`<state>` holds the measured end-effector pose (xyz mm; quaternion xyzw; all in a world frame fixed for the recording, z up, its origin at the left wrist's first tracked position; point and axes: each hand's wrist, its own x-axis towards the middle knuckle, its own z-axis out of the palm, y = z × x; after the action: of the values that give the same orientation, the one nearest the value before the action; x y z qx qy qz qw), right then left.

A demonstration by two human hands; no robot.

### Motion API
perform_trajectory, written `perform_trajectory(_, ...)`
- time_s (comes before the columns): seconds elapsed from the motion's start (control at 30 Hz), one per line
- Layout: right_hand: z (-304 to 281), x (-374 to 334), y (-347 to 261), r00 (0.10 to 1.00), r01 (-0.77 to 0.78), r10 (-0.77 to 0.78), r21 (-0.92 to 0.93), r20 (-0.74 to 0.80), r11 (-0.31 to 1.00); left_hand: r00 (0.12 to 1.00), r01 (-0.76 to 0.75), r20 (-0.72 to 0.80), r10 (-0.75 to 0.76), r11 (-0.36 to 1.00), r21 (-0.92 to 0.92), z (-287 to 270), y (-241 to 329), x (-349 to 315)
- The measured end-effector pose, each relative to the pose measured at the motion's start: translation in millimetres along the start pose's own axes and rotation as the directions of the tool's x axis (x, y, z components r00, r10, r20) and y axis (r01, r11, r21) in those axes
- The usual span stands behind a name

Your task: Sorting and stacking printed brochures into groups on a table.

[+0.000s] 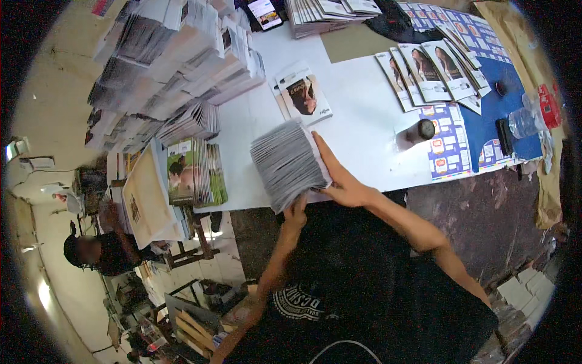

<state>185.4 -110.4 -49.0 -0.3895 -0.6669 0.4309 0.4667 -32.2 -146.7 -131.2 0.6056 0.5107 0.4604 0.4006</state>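
A thick stack of booklets (285, 161), its many grey-white page edges facing up, stands on the near edge of the white table between my hands. My right hand (342, 179) lies along the stack's right side, fingers stretched against the white outer cover. At the near lower corner, my left hand (294, 215) grips the stack; part of its fingers is hidden underneath. Just beyond the stack lie a few flat booklets (303, 97) with a dark picture on the cover.
Tall piles of booklets (176, 54) fill the table's left, beside green-covered booklets (191, 173). Fanned booklets (433, 70), a dark cylinder (424, 128) and a plastic bottle (524, 121) are at the right. A phone (265, 13) lies at the back. Another person (109, 252) is at far left.
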Motion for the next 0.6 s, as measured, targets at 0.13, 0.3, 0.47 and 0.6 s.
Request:
perform_trajectory(0.13,-12,0,-19,0.995,-0.101,0.100,0.028,0.023,0.994,0.925,-0.021,0.319,-0.207,0.810,0.587,-37,16,49)
perform_trajectory(0.3,-7,3,-24,0.912,-0.400,0.408,0.285,0.031,0.871,0.983,-0.123,0.155,0.103,0.984,0.128,-10,116,89)
perform_trajectory(0.47,-21,-34,-14,0.792,-0.168,0.302,0.286,-0.530,0.943,0.841,-0.508,0.507,0.187,0.596,0.622,-14,177,106)
perform_trajectory(0.6,-56,1,-124,0.857,0.214,0.005,0.366,-0.515,0.906,0.824,-0.509,0.564,0.051,0.503,0.698,-6,156,106)
